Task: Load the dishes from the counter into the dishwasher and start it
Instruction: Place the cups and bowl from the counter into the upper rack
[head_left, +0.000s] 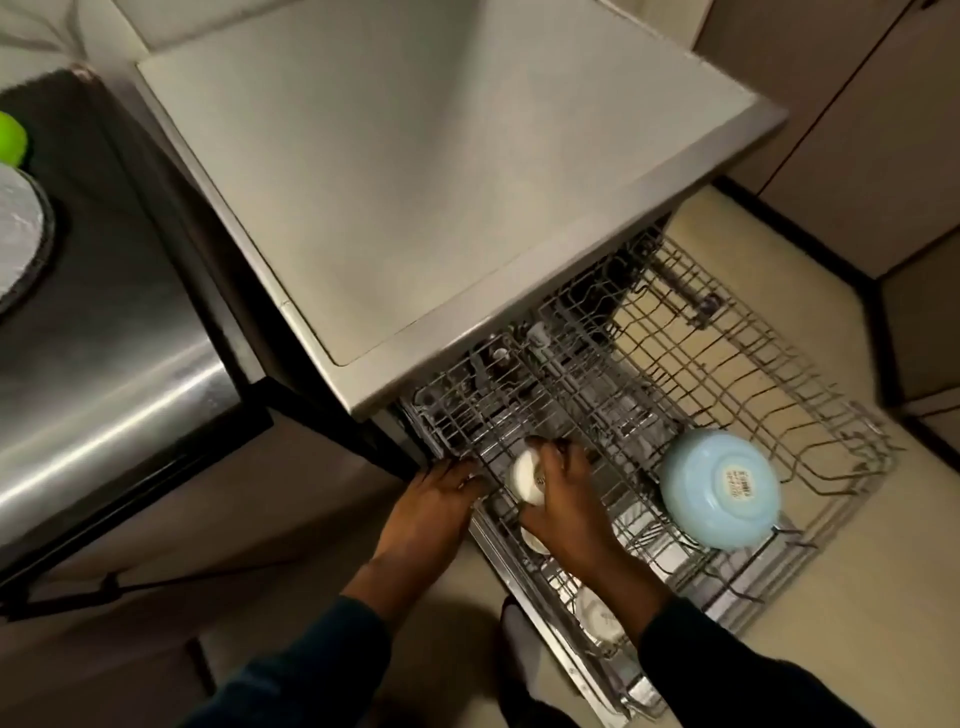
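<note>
step: loading upper rack (675, 374) | right hand (566, 499) fingers grasping white cup (525, 475), left of blue bowl (719, 488) | left hand (436, 499) gripping rack edge | next: seat cup between tines, release

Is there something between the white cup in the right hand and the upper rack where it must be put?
Nothing visible stands between them. The right hand holds the white cup directly over the near left corner of the upper rack, where the wires look free. The blue bowl sits upside down further right, apart from the cup. The left hand rests at the rack's left edge.
</note>
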